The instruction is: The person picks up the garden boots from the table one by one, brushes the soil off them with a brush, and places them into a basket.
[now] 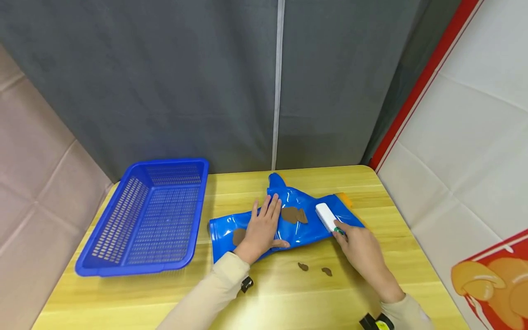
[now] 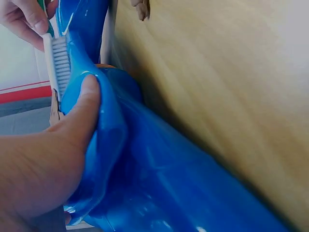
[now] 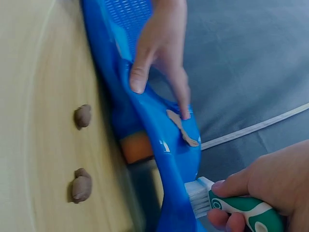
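Note:
A shiny blue rubber boot [image 1: 303, 231] with an orange part [image 1: 344, 199] at its right end lies on the table. Brown, mud-like patches [image 1: 290, 214] cling to it. My left hand [image 1: 261, 229] presses on the boot's middle, fingers straight and thumb spread toward the near edge. In my right hand [image 1: 363, 250] is a scrub brush [image 3: 236, 205] with a green and white handle, gripped between thumb and fingers. The brush's white head [image 1: 326, 216] lies against the boot right of the patches, and its bristles [image 2: 62, 63] meet the blue surface.
A blue plastic basket [image 1: 194, 238] with perforated walls stands left of the boot. Two small brown lumps [image 1: 303, 266] lie on the wooden table [image 1: 280, 302] in front of it. A grey curtain [image 1: 206, 91] hangs behind, with pale panels [image 1: 462, 151] at the sides.

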A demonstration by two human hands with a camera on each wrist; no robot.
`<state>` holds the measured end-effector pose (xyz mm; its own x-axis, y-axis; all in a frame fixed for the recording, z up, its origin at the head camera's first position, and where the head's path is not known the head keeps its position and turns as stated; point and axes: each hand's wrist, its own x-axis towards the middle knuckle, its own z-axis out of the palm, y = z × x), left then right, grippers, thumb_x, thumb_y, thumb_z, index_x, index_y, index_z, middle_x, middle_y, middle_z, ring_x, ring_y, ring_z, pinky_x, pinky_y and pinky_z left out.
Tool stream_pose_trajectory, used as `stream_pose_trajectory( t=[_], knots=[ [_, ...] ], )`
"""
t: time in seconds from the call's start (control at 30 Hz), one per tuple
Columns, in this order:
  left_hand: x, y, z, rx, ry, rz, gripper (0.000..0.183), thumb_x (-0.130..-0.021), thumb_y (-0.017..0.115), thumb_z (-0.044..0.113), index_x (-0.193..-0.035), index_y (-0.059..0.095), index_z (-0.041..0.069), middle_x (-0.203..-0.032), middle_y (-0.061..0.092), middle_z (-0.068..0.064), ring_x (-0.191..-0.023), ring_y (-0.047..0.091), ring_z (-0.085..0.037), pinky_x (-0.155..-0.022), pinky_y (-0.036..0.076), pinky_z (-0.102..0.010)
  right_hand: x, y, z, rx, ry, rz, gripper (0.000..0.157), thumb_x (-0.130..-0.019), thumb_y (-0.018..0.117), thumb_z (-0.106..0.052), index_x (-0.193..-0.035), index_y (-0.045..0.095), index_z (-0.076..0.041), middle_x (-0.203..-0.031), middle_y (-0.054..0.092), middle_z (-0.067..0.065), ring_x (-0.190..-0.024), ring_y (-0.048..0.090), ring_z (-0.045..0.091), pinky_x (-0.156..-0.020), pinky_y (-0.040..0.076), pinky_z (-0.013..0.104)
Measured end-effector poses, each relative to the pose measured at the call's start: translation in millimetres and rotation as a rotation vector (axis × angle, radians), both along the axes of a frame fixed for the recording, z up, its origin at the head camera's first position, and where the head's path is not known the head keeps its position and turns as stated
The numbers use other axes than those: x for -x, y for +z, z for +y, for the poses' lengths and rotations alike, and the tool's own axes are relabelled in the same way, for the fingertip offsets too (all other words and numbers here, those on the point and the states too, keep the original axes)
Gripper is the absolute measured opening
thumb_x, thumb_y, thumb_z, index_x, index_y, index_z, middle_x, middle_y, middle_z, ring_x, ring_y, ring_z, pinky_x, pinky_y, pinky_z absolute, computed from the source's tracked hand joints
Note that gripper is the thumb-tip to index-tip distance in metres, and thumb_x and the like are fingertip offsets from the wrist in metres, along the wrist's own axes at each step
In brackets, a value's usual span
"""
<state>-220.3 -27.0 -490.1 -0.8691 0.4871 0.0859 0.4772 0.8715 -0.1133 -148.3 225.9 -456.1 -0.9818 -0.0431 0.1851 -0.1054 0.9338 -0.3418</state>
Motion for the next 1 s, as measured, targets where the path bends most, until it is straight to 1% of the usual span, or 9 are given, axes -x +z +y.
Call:
stream_pose_trajectory(
  t=[0.13, 0.2, 0.3, 0.4, 0.5, 0.57, 0.67, 0.83, 1.0],
  knots=[
    [4.3, 4.7, 3, 0.047, -0.010, 0.062, 0.135, -0.059, 0.061, 0.089, -0.159, 0.018, 0.007, -0.168, 0.012, -0.011, -0.156, 0.015, -0.029, -0.126, 0.020, -0.051, 1.4, -2.1, -2, -0.006, 0.019, 0.006, 0.037, -0.092, 0.070, -0.018, -0.126, 0.068, -0.005, -0.055, 0.049, 0.002, -0.047, 0.033, 0.010, -0.044, 0.026, 0.022],
    [6.3, 7.1, 4, 0.067, -0.020, 0.061, 0.137, -0.058, 0.060, 0.090, -0.159, 0.017, 0.008, -0.169, 0.009, -0.011, -0.157, 0.012, -0.029, -0.127, 0.018, -0.049, 0.4, -1.5, -3, -0.002, 0.021, 0.045, 0.037, -0.092, 0.070, -0.018, -0.126, 0.068, -0.005, -0.055, 0.048, 0.001, -0.047, 0.032, 0.010, -0.045, 0.025, 0.021],
    [8.8, 8.8, 5, 0.082, -0.025, 0.011, 0.138, -0.059, 0.060, 0.090, -0.159, 0.014, 0.008, -0.169, 0.006, -0.011, -0.157, 0.009, -0.029, -0.128, 0.014, -0.048, -3.0, 0.5, -7, 0.024, 0.039, 0.149, 0.037, -0.090, 0.072, -0.017, -0.126, 0.068, -0.008, -0.054, 0.043, -0.004, -0.048, 0.031, 0.007, -0.046, 0.025, 0.020],
    [11.1, 8.4, 4, 0.081, -0.010, -0.043, 0.138, -0.060, 0.060, 0.089, -0.160, 0.012, 0.008, -0.169, 0.005, -0.011, -0.157, 0.007, -0.029, -0.128, 0.012, -0.049, -4.2, -0.6, -15, 0.026, 0.101, 0.213, 0.038, -0.089, 0.073, -0.019, -0.127, 0.069, -0.013, -0.055, 0.041, -0.008, -0.048, 0.029, 0.004, -0.045, 0.026, 0.018],
    [14.1, 5.8, 2, 0.058, -0.002, -0.093, 0.137, -0.061, 0.060, 0.088, -0.160, 0.008, 0.009, -0.169, 0.002, -0.010, -0.158, 0.004, -0.029, -0.128, 0.011, -0.051, -2.7, -7.4, -22, -0.002, 0.148, 0.192, 0.038, -0.090, 0.072, -0.021, -0.128, 0.068, -0.014, -0.056, 0.046, -0.010, -0.049, 0.029, 0.001, -0.046, 0.026, 0.016],
    [16.2, 3.1, 0, 0.018, -0.007, -0.130, 0.136, -0.063, 0.062, 0.087, -0.160, 0.007, 0.009, -0.169, 0.001, -0.010, -0.158, 0.003, -0.029, -0.128, 0.010, -0.052, -1.9, -12.8, -24, -0.030, 0.147, 0.163, 0.037, -0.091, 0.072, -0.022, -0.128, 0.068, -0.014, -0.055, 0.047, -0.010, -0.048, 0.029, 0.001, -0.046, 0.025, 0.016],
    [19.4, -1.7, -3, -0.029, -0.012, -0.180, 0.135, -0.065, 0.062, 0.085, -0.160, 0.004, 0.010, -0.169, -0.003, -0.009, -0.158, 0.000, -0.030, -0.127, 0.008, -0.054, -3.4, -17.6, -26, -0.045, 0.146, 0.153, 0.038, -0.090, 0.073, -0.021, -0.127, 0.068, -0.013, -0.054, 0.044, -0.011, -0.048, 0.028, 0.002, -0.047, 0.025, 0.016],
    [21.5, -6.2, -6, -0.059, -0.013, -0.201, 0.135, -0.065, 0.062, 0.085, -0.160, 0.002, 0.012, -0.169, -0.005, -0.008, -0.158, -0.002, -0.029, -0.127, 0.006, -0.055, -9.5, -18.8, -27, -0.072, 0.164, 0.154, 0.040, -0.088, 0.076, -0.022, -0.126, 0.069, -0.014, -0.054, 0.045, -0.011, -0.049, 0.028, 0.003, -0.047, 0.024, 0.017],
    [17.2, -2.2, -3, -0.059, -0.020, -0.235, 0.133, -0.066, 0.064, 0.084, -0.160, 0.005, 0.012, -0.169, -0.004, -0.008, -0.158, -0.001, -0.029, -0.127, 0.007, -0.055, -18.3, -19.6, -26, -0.100, 0.154, 0.146, 0.039, -0.087, 0.076, -0.021, -0.125, 0.070, -0.014, -0.055, 0.044, -0.011, -0.051, 0.029, 0.003, -0.049, 0.025, 0.016]
  ],
)
